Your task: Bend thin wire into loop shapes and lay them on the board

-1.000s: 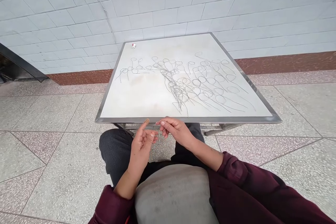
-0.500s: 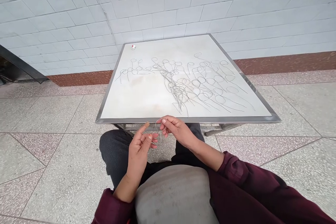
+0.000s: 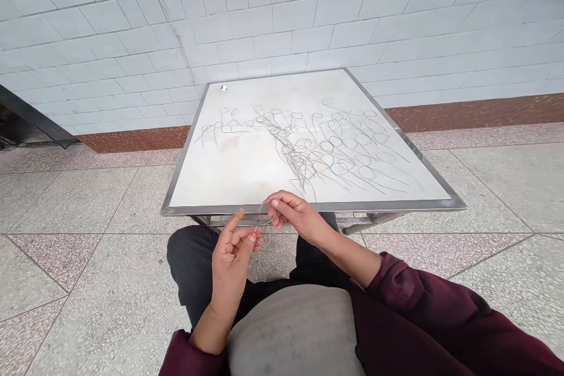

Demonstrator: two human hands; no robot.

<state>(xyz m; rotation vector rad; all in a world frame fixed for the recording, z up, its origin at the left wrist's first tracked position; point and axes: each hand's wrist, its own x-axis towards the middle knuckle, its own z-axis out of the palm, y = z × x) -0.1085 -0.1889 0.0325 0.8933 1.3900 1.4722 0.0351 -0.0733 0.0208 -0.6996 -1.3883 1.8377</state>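
Between my hands, just off the table's near edge, is a thin pale wire (image 3: pixel 260 211) bent into loops. My left hand (image 3: pixel 233 252) pinches its lower loop between thumb and fingers, with the index finger stretched upward. The upper loop is gripped by my right hand (image 3: pixel 293 214), thumb against index finger. Where the wire ends lie inside the fingers is hidden. On the table beyond my hands lies a tangled pile of looped wires (image 3: pixel 293 155), its lower tip close to the near edge.
The white table (image 3: pixel 211 176) has a raised metal rim. Single looped wires (image 3: pixel 365 141) spread over its right side, and several more (image 3: pixel 222 123) lie at the left. A small red and white object (image 3: pixel 224 89) sits in the far left corner. Behind stands a tiled wall (image 3: pixel 291 41).
My left hand has shifted slightly down and left. More of the wire shows between the hands, now as a second loop. The view has tilted up a little.
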